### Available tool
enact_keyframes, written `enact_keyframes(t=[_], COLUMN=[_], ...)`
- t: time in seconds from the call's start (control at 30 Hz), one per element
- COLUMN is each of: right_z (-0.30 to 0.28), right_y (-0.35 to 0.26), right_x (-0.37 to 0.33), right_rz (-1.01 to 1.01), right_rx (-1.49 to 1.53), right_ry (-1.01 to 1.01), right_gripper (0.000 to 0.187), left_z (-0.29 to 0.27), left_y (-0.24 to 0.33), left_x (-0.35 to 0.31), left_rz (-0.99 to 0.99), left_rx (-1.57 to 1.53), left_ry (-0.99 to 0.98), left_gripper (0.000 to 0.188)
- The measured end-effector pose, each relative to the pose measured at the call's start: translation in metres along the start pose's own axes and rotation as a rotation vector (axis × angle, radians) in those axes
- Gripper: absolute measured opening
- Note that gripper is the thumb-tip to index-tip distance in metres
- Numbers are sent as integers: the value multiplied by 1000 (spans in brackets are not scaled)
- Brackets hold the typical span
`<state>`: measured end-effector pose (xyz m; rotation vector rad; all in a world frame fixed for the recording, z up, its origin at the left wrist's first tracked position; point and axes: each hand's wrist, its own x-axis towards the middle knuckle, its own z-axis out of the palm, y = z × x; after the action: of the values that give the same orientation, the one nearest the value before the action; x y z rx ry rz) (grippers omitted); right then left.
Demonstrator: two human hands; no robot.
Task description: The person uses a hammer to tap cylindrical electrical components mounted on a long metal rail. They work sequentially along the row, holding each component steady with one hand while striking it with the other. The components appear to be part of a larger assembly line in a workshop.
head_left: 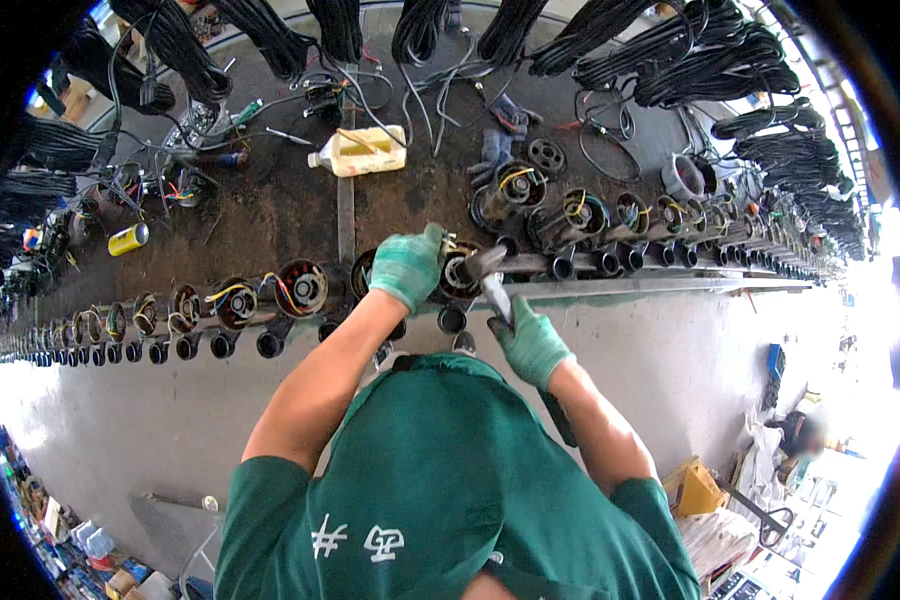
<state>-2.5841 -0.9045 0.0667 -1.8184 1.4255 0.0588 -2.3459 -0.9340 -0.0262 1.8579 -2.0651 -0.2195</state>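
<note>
My left hand (408, 268), in a green knit glove, is closed at the rim of an open round motor housing (458, 272) on the bench's near edge. A small metallic bit shows at its fingertips, too small to name. My right hand (535, 348), gloved the same way, is wrapped round the handle of a hammer (485, 264). The hammer's head is over the right side of that housing; whether it touches cannot be told. Just left of my left hand stands another housing (302, 287) with a metal core and coloured wires.
Rows of similar housings line the bench edge on both sides. On the dark bench (270, 215) are a cut-open plastic bottle (368, 152), a yellow can (128, 239) and a black ring-shaped part (546, 155). Black cable bundles (590, 40) hang behind. A person (802, 436) is far right.
</note>
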Motion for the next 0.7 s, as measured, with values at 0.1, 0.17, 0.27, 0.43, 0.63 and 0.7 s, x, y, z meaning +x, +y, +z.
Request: enact_keyframes(t=[0.1, 0.17, 0.27, 0.43, 0.63, 0.7], right_z=[-6, -25, -9, 11, 18, 22], right_y=[-8, -34, -32, -6, -4, -2], right_x=[-15, -37, -31, 1, 0, -1], right_rz=[-95, -118, -7, 82, 138, 143], right_rx=[69, 202, 167, -48, -26, -1], right_ry=[155, 209, 244, 34, 18, 39], right_gripper=[42, 43, 45, 47, 48, 44], left_z=[1, 2, 1, -8, -8, -4], left_y=[-2, -5, -4, -3, -2, -1], left_x=[2, 6, 5, 1, 5, 6], left_rz=[-27, 11, 10, -33, -29, -30], left_rx=[9, 6, -28, -39, -74, -88], left_ry=[15, 75, 41, -60, -64, -53], left_gripper=[17, 18, 17, 13, 14, 16])
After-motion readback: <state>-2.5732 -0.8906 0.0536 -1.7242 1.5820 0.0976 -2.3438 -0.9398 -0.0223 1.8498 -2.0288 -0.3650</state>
